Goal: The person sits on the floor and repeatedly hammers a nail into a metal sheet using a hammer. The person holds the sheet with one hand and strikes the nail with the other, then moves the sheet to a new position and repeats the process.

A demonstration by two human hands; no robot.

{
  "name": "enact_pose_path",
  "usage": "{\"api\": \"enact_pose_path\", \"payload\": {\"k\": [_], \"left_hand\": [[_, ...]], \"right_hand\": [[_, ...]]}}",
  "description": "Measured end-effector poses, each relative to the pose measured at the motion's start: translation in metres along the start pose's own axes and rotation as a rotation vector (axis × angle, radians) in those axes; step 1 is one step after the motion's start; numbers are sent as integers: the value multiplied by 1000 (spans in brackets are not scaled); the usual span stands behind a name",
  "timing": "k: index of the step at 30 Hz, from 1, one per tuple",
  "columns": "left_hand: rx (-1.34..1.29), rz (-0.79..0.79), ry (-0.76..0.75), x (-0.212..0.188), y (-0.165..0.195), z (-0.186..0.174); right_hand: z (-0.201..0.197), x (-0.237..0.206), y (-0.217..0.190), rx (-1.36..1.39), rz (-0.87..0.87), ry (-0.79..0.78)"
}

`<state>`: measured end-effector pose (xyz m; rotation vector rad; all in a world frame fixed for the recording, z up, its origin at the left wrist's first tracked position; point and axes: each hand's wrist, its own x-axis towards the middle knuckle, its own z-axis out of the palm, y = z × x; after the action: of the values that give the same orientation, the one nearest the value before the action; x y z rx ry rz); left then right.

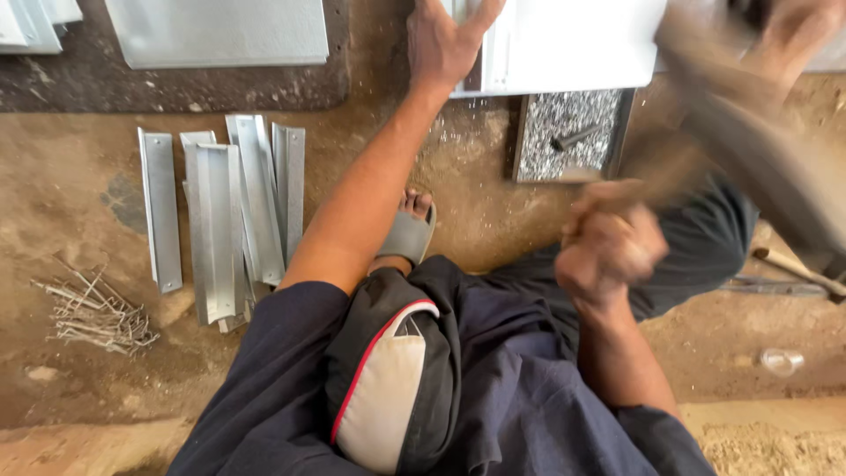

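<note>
Left hand (445, 40) reaches forward, fingers spread wide, palm pressed flat on the near left edge of a white sheet-metal panel (573, 40). It grips nothing; it only bears down on the panel.

Right hand (608, 247) is closed in a tight fist round the handle of a hammer (749, 150). The tool is heavily blurred: the shaft runs up and away from the fist towards the top right, and the head cannot be made out clearly.

Between the two hands, just beyond the right fist and touching the panel's near edge, sits a speckled stone block (568, 137) with a small dark metal punch (575, 138) lying on it.

Well to the outer side of the left forearm, a row of folded galvanised strips (225, 220) lies on the dirt floor. Further out again, a loose heap of thin metal rods (92, 313).

Beneath the left forearm, a foot in a grey sandal (407, 234). Out past the right fist, a wooden handle (797, 269) lies on the ground.
</note>
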<state>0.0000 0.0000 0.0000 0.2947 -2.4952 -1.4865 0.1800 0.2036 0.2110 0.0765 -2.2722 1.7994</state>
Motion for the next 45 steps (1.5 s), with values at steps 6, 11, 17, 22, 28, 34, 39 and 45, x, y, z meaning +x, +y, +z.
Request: {"api": "enact_pose_path", "payload": {"k": [6, 11, 17, 22, 28, 34, 39, 45], "left_hand": [[-57, -109, -11, 10, 24, -4], [-57, -84, 9, -2, 30, -12], [-8, -121, -56, -12, 6, 3], [-5, -13, -8, -7, 12, 9], [-82, -96, -104, 3, 11, 8], [-71, 18, -16, 3, 6, 11], [121, -185, -207, 3, 3, 10], [-51, -146, -38, -3, 12, 4]], "right_hand": [[-3, -24, 102, -496, -78, -211], [-45, -32, 81, 565, 779, -2], [-35, -50, 53, 89, 197, -75], [-8, -36, 86, -241, 215, -294], [2, -32, 80, -35, 291, -269], [3, -29, 88, -376, 227, -360], [10, -32, 98, -298, 107, -330], [-13, -28, 94, 344, 888, -405]]}}
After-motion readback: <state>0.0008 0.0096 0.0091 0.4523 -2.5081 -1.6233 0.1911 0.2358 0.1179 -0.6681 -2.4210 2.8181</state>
